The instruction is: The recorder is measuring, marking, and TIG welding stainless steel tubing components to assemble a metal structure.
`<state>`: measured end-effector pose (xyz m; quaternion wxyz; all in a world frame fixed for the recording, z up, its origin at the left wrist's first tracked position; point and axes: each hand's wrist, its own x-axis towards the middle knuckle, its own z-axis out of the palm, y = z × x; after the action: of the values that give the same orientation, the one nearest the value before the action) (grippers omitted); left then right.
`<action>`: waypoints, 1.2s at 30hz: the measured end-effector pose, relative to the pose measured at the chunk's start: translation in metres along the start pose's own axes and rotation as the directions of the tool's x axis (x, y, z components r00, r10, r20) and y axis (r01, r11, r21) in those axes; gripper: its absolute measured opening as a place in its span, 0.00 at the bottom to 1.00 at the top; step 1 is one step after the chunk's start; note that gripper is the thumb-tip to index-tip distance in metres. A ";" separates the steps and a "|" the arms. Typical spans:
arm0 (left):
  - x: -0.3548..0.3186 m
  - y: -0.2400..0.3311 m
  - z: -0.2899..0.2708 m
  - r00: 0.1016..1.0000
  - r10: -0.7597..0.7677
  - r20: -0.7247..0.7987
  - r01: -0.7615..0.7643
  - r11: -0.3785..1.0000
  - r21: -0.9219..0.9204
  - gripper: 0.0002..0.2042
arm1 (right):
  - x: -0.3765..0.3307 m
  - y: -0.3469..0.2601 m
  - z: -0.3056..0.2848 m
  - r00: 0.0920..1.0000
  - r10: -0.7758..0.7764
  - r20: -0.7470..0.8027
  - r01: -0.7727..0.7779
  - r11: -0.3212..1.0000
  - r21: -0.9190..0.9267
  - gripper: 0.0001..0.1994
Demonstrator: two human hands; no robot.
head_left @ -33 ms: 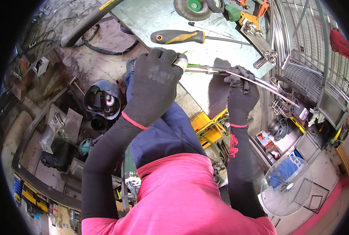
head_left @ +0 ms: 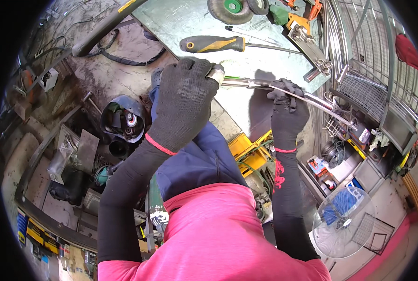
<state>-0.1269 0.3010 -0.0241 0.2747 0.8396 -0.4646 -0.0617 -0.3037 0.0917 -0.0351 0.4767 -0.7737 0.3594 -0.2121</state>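
My left hand (head_left: 185,103), in a black knit glove with a red cuff, is closed around the near end of a thin shiny metal rod (head_left: 246,83). The rod lies across the grey metal table (head_left: 190,23) and runs to the right. My right hand (head_left: 287,110), also in a black glove, grips the same rod farther along, where a second thin rod (head_left: 331,112) slants off towards the steel rack. A pale end piece (head_left: 216,74) shows at my left fingertips.
A screwdriver with a black and yellow handle (head_left: 213,44) lies on the table beyond my hands, with grinding discs (head_left: 230,9) behind it. A steel wire rack (head_left: 368,70) stands at the right. Below are a dark welding helmet (head_left: 123,119), a yellow box (head_left: 248,147) and a floor fan (head_left: 344,222).
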 end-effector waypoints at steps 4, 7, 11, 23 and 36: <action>0.003 -0.002 0.001 1.000 0.012 0.026 -0.012 1.000 0.022 0.19 | -0.007 0.017 0.001 0.997 -0.081 0.007 0.081 0.979 -0.185 0.09; 0.002 0.000 -0.001 0.999 -0.006 0.045 0.004 1.000 0.029 0.19 | -0.007 0.013 0.001 0.990 -0.129 0.065 0.143 0.936 -0.322 0.08; 0.001 -0.001 0.000 1.000 -0.014 0.021 0.014 1.000 -0.001 0.19 | -0.005 0.012 0.005 0.971 -0.205 0.124 0.239 0.864 -0.442 0.07; 0.001 -0.001 -0.001 1.000 -0.007 0.021 0.007 1.000 0.002 0.19 | -0.005 0.005 0.010 0.976 -0.195 0.098 0.218 0.871 -0.441 0.05; -0.001 -0.002 0.001 1.000 0.001 -0.001 -0.001 1.000 -0.021 0.19 | -0.006 0.015 0.006 0.989 -0.135 0.064 0.148 0.934 -0.325 0.08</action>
<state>-0.1265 0.3018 -0.0263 0.2837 0.8363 -0.4645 -0.0660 -0.3090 0.0949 -0.0511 0.3314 -0.8704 0.3234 -0.1674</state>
